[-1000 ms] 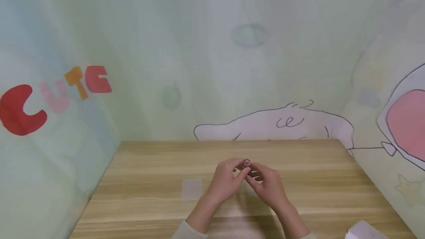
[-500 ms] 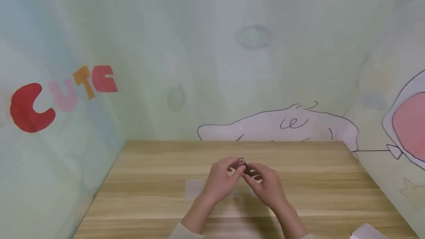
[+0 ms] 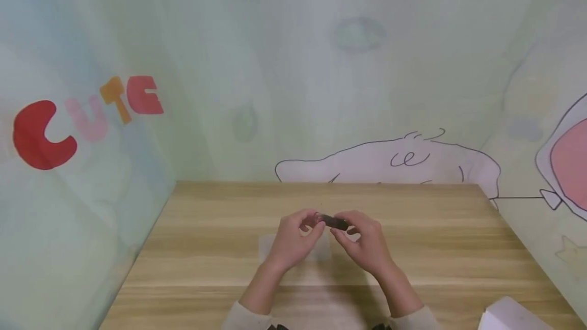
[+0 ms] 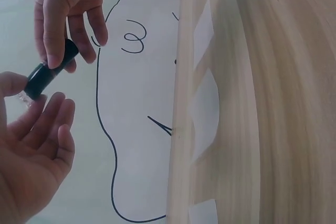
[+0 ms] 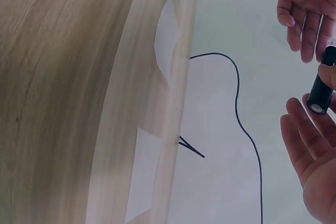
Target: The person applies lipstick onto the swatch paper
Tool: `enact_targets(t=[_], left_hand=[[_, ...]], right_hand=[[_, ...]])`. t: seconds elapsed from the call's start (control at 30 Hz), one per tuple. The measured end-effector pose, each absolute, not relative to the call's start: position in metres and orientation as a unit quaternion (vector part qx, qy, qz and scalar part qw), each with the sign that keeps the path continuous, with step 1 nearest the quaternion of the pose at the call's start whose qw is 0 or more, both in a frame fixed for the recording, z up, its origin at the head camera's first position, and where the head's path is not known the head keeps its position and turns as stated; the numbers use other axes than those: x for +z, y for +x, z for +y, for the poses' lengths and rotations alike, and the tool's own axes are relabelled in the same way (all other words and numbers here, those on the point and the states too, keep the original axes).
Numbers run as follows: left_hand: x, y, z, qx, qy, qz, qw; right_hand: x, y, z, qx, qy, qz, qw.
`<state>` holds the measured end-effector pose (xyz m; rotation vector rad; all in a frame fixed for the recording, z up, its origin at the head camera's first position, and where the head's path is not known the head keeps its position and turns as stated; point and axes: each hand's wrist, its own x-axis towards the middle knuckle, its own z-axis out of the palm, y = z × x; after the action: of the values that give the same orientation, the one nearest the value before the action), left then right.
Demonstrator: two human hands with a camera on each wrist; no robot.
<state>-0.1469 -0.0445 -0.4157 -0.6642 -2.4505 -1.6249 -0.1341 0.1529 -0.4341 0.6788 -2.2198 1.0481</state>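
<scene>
Small, glossy, dark cylindrical tube (image 3: 333, 222) swung side-on

Head view: half a second ago the tube showed mostly its round end; now its long side shows, lying across between the left hand (image 3: 291, 241) and the right hand (image 3: 367, 240), above the pale-brown wood-grain desk (image 3: 220, 208). The fingertips are farther apart than they were, which suggests the tube is being turned and handled from both ends. A thin, pale rectangular sheet (image 3: 266, 246) lies on the desk just left of the left hand, and a white, angular paper or card piece (image 3: 510, 315) sits at the near right.

Left wrist view: the left hand's grip is a narrow pinch, thumb and index finger apparently on the tube's clear, colourless end (image 4: 24, 99); its other fingers are loosely curved.

Right wrist view: the right hand's grip is narrow too, thumb laid over the tube's dark body, fingers behind it. A small pale disc (image 5: 316, 107) marks the tube's right end.
</scene>
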Motion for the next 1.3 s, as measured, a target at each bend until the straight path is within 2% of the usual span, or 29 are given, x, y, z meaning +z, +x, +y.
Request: enact_targets(t=[0.23, 0.67, 1.07, 1.3], left_hand=[[-0.417, -0.149, -0.053, -0.557, -0.227, -0.798, 0.042], [-0.413, -0.151, -0.059, -0.563, -0.218, -0.797, 0.009], [-0.412, -0.151, -0.062, -0.547, -0.220, -0.807, 0.014], [-0.411, -0.149, -0.064, -0.535, -0.240, -0.810, 0.036]], right_hand=[[-0.431, -0.136, 0.153, 0.395, 0.281, -0.827, 0.286], [-0.425, -0.137, 0.151, 0.394, 0.293, -0.839, 0.235], [-0.418, -0.138, 0.149, 0.382, 0.296, -0.849, 0.213], [-0.418, -0.135, 0.148, 0.392, 0.306, -0.841, 0.215]])
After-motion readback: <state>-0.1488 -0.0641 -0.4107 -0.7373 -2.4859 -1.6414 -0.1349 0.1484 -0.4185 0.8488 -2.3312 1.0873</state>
